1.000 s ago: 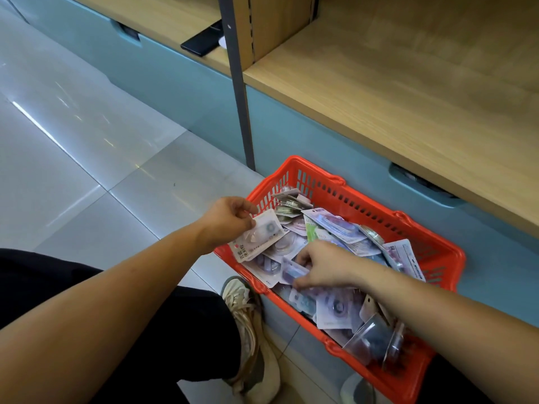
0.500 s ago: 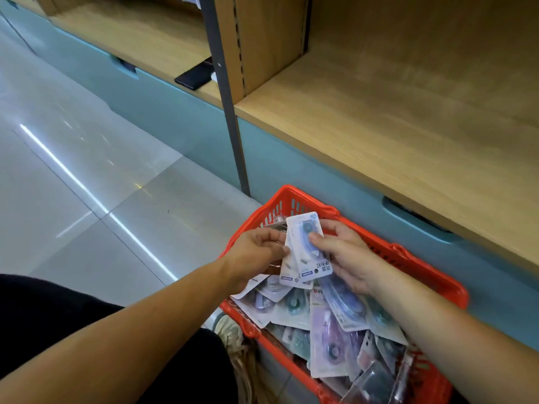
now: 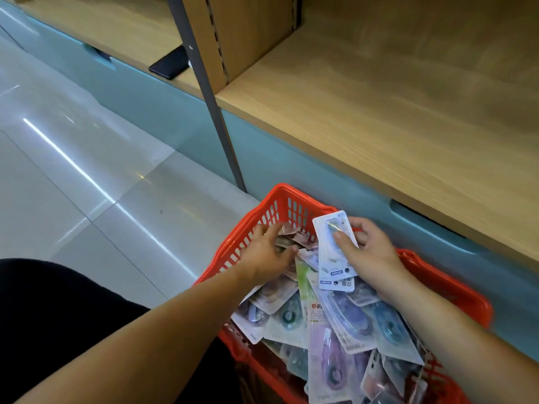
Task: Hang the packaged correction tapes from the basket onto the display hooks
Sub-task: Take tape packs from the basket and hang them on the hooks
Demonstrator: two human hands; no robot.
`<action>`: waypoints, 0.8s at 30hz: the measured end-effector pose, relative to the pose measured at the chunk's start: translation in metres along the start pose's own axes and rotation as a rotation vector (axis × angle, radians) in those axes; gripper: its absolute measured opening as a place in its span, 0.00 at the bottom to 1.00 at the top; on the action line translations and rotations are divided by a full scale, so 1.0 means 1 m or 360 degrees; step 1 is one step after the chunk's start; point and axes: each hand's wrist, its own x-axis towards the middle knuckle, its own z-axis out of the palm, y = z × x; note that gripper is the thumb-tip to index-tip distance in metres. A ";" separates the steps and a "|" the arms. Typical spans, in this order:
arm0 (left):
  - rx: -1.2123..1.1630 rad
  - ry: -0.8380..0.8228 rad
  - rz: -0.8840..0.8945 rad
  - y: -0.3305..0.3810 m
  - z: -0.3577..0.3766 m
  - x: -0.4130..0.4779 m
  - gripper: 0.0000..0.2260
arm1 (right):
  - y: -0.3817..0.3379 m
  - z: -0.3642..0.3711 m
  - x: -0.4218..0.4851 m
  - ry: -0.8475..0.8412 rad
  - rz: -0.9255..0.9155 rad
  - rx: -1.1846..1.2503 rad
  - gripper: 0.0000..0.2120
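The glossy pale tiled floor [image 3: 87, 199] carries a red plastic basket [image 3: 460, 287], set close against the blue base [image 3: 291, 170] of the wooden shelf [image 3: 379, 112] and heaped with packaged correction tapes [image 3: 335, 330], while on the shelf's left bay a flat dark thing [image 3: 170, 65], perhaps a phone, lies near the grey upright post [image 3: 210, 94].

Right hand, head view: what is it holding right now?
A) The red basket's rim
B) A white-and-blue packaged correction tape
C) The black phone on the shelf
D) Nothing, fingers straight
B: the right hand pinches a white-and-blue packaged correction tape, thumb pressed on its front, held above the pile in the red basket.
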 end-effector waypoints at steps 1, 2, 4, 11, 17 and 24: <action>-0.0048 -0.0001 -0.0023 0.001 0.003 0.001 0.29 | 0.000 0.000 0.001 0.0014 0.0008 0.0015 0.08; -0.0074 -0.0021 -0.0053 0.002 0.005 0.002 0.26 | 0.000 0.000 0.002 0.0029 0.0014 0.0034 0.08; -0.0090 -0.0044 -0.0124 0.004 0.010 0.006 0.19 | 0.000 0.001 0.005 0.0056 0.0026 0.0057 0.08; -0.0565 0.0309 -0.0363 0.012 0.022 0.025 0.16 | 0.005 -0.001 0.009 0.0104 0.0026 -0.0005 0.09; -0.0699 0.0033 -0.0322 -0.001 0.020 0.023 0.28 | 0.006 -0.003 0.009 0.0128 0.0016 0.0000 0.10; -0.0663 0.0060 -0.0123 -0.023 0.016 0.002 0.25 | 0.006 -0.005 0.007 0.0090 -0.0001 0.0016 0.08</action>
